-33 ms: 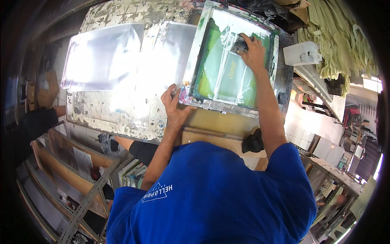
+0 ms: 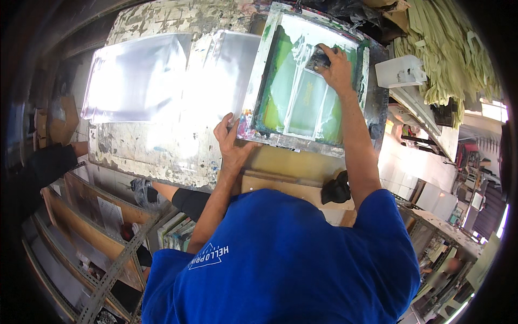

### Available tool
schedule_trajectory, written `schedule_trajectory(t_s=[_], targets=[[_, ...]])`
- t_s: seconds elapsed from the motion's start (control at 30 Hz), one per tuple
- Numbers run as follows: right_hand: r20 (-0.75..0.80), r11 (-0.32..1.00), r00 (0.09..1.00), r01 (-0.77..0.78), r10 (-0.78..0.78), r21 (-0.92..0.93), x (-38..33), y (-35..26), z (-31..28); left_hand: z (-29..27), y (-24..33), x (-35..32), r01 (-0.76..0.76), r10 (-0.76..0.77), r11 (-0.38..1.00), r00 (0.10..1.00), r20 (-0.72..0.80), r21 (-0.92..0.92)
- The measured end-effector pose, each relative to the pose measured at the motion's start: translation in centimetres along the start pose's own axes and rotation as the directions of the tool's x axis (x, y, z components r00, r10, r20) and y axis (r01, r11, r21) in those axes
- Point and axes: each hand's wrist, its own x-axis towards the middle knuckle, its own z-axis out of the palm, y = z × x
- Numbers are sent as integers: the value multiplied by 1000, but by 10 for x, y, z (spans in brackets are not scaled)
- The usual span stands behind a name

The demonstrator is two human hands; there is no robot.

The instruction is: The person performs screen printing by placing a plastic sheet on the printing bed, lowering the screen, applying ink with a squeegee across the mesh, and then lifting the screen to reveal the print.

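A screen printing frame (image 2: 249, 120) with a green mesh and streaks of white ink lies at the far right of the worktable. My right hand (image 2: 337, 70) is closed on a small dark squeegee (image 2: 317, 60), whose blade is mostly hidden beneath the fingers. It presses on the mesh in the upper part of the frame, where white ink (image 2: 318, 32) is pooled. My left hand (image 2: 233, 148) holds the frame's near left corner, thumb along the near edge and fingers against the left side.
Shiny clear plastic sheets (image 2: 137, 75) lie on the paint-flaked worktable (image 2: 156, 146). A white plastic tub (image 2: 400, 71) stands to the right, below hanging pale green strips (image 2: 442, 48). At the left are another person's arm (image 2: 80, 148) and wooden shelves (image 2: 89, 221).
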Motion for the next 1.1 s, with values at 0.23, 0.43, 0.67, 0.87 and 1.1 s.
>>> schedule_trajectory(t_s=[0.23, 0.43, 0.67, 0.87, 1.1], targets=[[-24, 999, 999, 40, -40, 3, -15, -9, -12, 1, -6, -5, -32, 32, 999, 999, -1, -16], [16, 986, 992, 122, -124, 114, -102, -77, -76, -8, 17, 2, -34, 31, 997, 999, -39, -70], [-191, 979, 972, 163, -138, 120, -116, -128, -181, -28, 96, 68, -2, -45, 982, 968, -247, -186], [-377, 968, 902, 247, -209, 55, -20, -119, -237, -50, 113, 132, -136, 69, 944, 973, -221, -301], [-465, 959, 858, 277, -216, 66, 39, -114, -278, -42, 25, 87, 131, -112, 970, 988, -102, 206]])
